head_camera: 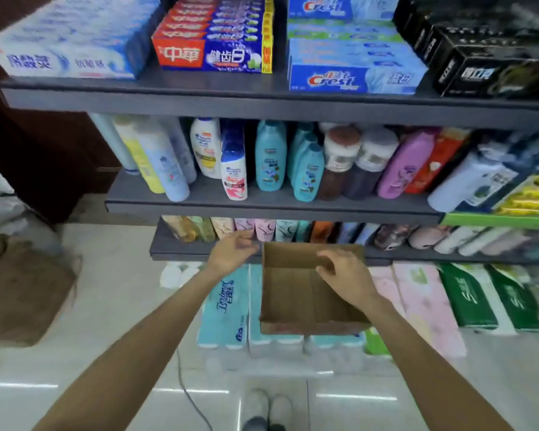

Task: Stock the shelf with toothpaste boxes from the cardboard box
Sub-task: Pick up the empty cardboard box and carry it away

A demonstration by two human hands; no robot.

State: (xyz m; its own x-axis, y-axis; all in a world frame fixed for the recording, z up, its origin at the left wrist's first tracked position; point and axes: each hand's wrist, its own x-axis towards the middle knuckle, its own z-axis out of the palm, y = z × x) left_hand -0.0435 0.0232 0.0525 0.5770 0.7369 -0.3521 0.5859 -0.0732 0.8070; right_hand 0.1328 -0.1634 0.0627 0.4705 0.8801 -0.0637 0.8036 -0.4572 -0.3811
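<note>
A brown cardboard box (293,297) sits open on packs of tissue on the floor, and I see nothing inside it. My right hand (343,272) reaches over the box's far right part with fingers curled and holds nothing I can see. My left hand (232,250) hovers just left of the box's far corner, fingers loosely bent, holding nothing. On the top shelf (199,94) lie stacks of toothpaste boxes: white-blue ones (66,42) at left, red-blue ones (212,38), blue Crest ones (352,48), and black ones (486,54) at right.
The middle shelf (262,209) carries shampoo and lotion bottles (268,157). A lower shelf (181,250) holds soft refill packs. Tissue packs (224,309) and green packs (492,297) lie on the tiled floor. A flattened brown sheet (25,293) lies at left. My shoes (268,409) show below.
</note>
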